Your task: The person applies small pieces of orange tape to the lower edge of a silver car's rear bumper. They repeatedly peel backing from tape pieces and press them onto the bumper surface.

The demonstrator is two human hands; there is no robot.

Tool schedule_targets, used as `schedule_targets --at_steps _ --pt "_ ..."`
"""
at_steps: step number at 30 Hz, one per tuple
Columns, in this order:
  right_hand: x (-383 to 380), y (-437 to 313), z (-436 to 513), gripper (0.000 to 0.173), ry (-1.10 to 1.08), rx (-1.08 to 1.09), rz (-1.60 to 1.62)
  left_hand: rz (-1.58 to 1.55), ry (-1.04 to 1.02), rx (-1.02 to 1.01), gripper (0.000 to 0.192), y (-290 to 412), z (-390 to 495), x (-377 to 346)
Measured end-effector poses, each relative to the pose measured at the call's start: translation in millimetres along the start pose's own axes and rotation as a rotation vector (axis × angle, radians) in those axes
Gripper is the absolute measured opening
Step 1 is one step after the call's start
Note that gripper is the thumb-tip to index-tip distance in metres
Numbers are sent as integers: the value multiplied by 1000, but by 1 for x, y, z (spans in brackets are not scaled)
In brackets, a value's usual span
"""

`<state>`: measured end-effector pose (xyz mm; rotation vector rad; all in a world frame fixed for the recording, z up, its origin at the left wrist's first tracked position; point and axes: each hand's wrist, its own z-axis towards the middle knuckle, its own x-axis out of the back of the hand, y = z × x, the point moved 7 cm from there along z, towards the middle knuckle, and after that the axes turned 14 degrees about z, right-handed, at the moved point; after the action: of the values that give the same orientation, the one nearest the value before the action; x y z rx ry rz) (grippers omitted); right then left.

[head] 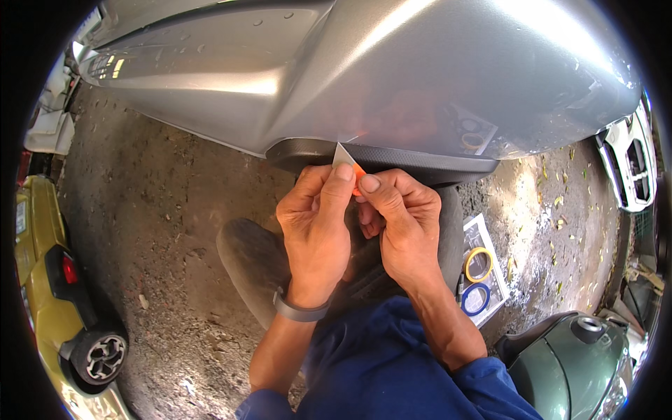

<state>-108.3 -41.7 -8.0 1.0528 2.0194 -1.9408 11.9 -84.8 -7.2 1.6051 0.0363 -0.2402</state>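
Between the thumbs and fingers of both hands is a small pointed piece of thin sheet [344,156], pale grey on one face and orange on the other. My left hand [320,215] pinches its grey part, and my right hand [407,226] pinches the orange edge beside it. The pointed tip stands up in front of the black textured plastic trim [420,163] along the lower edge of a silver car body [399,100]. Whether the tip touches the car, I cannot tell. The fingertips behind the piece are mostly hidden.
Right of my knees, a white-edged sheet [480,228] lies on the ground with a yellow tape roll [491,256] and a blue tape roll [486,299]. A yellow vehicle [39,226] stands left, a dark green vehicle [556,362] lower right, a white bumper cover [619,165] far right.
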Motion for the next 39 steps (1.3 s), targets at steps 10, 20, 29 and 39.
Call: schedule_targets --at_steps 10,20,29,39 --pt "0 1 -1 26 10 19 29 15 5 -15 20 1 0 0" --pt "0 1 -4 26 21 22 38 -6 6 16 20 0 -2 -2" --pt "2 0 -8 24 67 20 50 62 -6 0 18 0 -2 -3" --pt "2 1 -11 24 59 47 77 49 4 -39 19 2 -4 -6"
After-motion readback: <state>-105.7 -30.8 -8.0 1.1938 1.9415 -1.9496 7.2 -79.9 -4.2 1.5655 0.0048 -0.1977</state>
